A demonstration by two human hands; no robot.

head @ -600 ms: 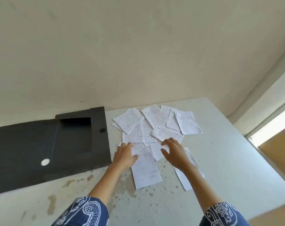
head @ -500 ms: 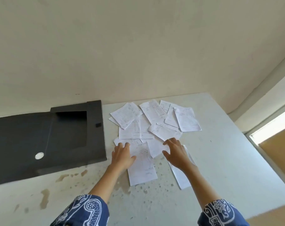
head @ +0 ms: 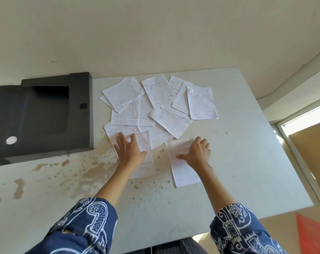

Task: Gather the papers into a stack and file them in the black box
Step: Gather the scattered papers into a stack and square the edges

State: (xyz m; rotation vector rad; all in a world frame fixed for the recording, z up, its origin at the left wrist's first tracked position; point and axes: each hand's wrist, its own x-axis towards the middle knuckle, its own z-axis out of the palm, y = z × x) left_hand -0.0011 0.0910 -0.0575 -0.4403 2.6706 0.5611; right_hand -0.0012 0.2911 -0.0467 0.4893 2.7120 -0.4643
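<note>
A person in blue-and-white batik-patterned sleeves (head: 89,219) leans over a pale, stained counter (head: 238,162) where roughly a dozen printed papers (head: 161,105) lie scattered and overlapping, pointing in many directions. Each sheet carries ruled tables and lines of print, too small and blurred to read; no brand or label can be made out.

The left hand (head: 129,151) lies flat, fingers spread, pressed on a form sheet (head: 146,160) whose long axis runs from the person toward the wall, tilted slightly left at the far end. The right hand (head: 197,153) also rests palm down with fingers loosely spread, thumb stretched out to the left, on a separate sheet (head: 183,173) that lies apart from the main scatter, its long axis likewise running away from the person; its far end looks blurred. Neither hand pinches anything.

Beyond the two hands, the remaining sheets fan out toward the counter's far edge, one at the right (head: 202,103) lying nearly upright in the view and others angled diagonally across each other.

The black box (head: 45,114) lies open at the left of the counter, just beside the papers, with a small white round spot (head: 11,140) on its dark inner surface. No sheet is inside it.
</note>
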